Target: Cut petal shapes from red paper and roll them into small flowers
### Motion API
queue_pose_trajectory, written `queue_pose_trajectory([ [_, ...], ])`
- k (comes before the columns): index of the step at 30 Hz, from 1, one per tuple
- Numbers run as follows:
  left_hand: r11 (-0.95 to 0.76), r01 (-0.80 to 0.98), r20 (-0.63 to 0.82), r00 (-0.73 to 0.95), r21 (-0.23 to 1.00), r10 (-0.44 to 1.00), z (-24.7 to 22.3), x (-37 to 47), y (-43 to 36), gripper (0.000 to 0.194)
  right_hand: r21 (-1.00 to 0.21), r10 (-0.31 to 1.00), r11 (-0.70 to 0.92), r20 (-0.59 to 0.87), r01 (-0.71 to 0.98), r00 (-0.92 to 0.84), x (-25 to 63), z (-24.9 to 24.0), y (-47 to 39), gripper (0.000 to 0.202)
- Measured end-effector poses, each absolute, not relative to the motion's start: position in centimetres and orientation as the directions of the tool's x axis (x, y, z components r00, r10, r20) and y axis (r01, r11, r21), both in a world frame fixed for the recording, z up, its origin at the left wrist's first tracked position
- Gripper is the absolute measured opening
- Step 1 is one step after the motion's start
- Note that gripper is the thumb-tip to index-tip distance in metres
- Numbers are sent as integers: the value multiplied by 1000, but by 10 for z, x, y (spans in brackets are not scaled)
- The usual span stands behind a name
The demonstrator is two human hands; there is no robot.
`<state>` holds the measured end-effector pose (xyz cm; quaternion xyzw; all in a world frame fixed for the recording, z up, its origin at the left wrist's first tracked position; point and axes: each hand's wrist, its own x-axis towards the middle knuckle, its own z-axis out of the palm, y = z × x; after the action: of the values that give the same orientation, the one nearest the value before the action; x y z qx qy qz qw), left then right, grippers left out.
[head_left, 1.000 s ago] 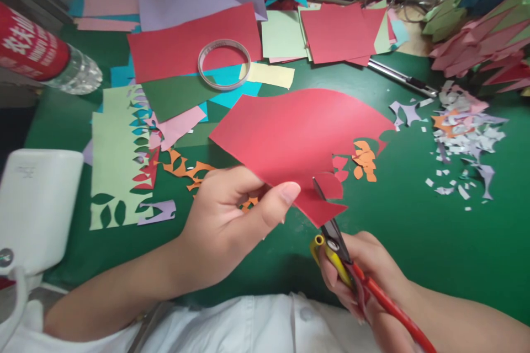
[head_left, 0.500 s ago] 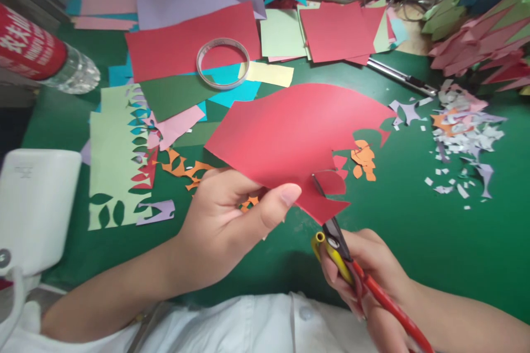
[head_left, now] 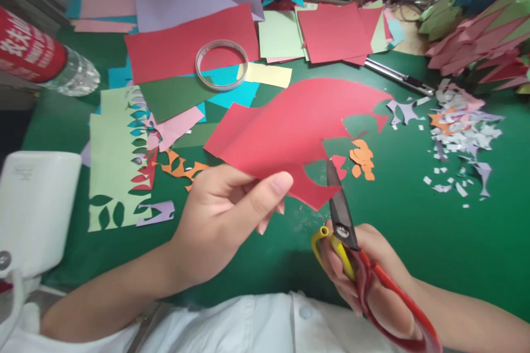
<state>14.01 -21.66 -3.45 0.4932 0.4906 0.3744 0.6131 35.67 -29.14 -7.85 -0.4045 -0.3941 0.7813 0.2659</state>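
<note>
My left hand (head_left: 232,220) pinches the lower edge of a large sheet of red paper (head_left: 273,127) between thumb and fingers, holding it above the table. Leaf-shaped notches run along the paper's right edge. My right hand (head_left: 368,281) is wrapped round the handles of scissors (head_left: 342,229) with red grips and a yellow piece near the pivot. Their dark blades look closed, tips pointing up beside the paper's lower right corner. Beyond the blades, small red paper leaves (head_left: 338,165) lie on the green table, next to a little pile of orange leaves (head_left: 362,160).
White and purple scraps (head_left: 467,121) are heaped at the right. A tape roll (head_left: 199,66) rests on coloured sheets. On the left are a bottle (head_left: 37,49), a white device (head_left: 39,212) and a green sheet (head_left: 111,160) bearing rows of small leaves. A pen (head_left: 399,76) lies behind.
A leaf-shaped piece came away from the red paper, leaving a notch near its lower corner. The scissors moved out of the cut and slightly right; the paper tilted a little.
</note>
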Motion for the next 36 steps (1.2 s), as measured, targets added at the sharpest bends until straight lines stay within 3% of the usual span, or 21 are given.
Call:
queue_pose_trajectory([
  [3,313,-74,-292,213,947,933,-36,140,-215,34,-847,832,-485,-372,-217,-411,352,-78,-289,53],
  [6,366,-55,-339,271,929,901,-36,141,-214,36,-865,911,-403,-345,-300,-228,347,-74,-284,42],
  [9,414,3,-388,353,910,851,-36,145,-217,39,-893,925,-377,-376,-247,-55,345,-70,-277,23],
  [12,467,78,-453,424,881,784,-38,150,-222,41,-901,918,-378,-394,-215,38,344,-66,-272,22],
  [19,501,138,-501,479,854,721,-43,157,-227,35,-866,884,-460,-467,-197,-14,343,-66,-271,23],
  [24,486,35,-453,430,873,781,-44,159,-226,12,-846,869,-488,-494,-216,-25,341,-65,-270,30],
  [26,512,-35,-452,420,858,787,-46,158,-226,13,-846,867,-493,-496,-204,-40,340,-65,-269,31],
  [29,508,13,-486,311,861,817,-49,156,-228,33,-848,867,-495,-495,-190,-51,339,-64,-268,32],
  [36,375,114,-391,197,920,899,-45,155,-230,35,-867,879,-464,-475,-182,24,335,-57,-265,34],
])
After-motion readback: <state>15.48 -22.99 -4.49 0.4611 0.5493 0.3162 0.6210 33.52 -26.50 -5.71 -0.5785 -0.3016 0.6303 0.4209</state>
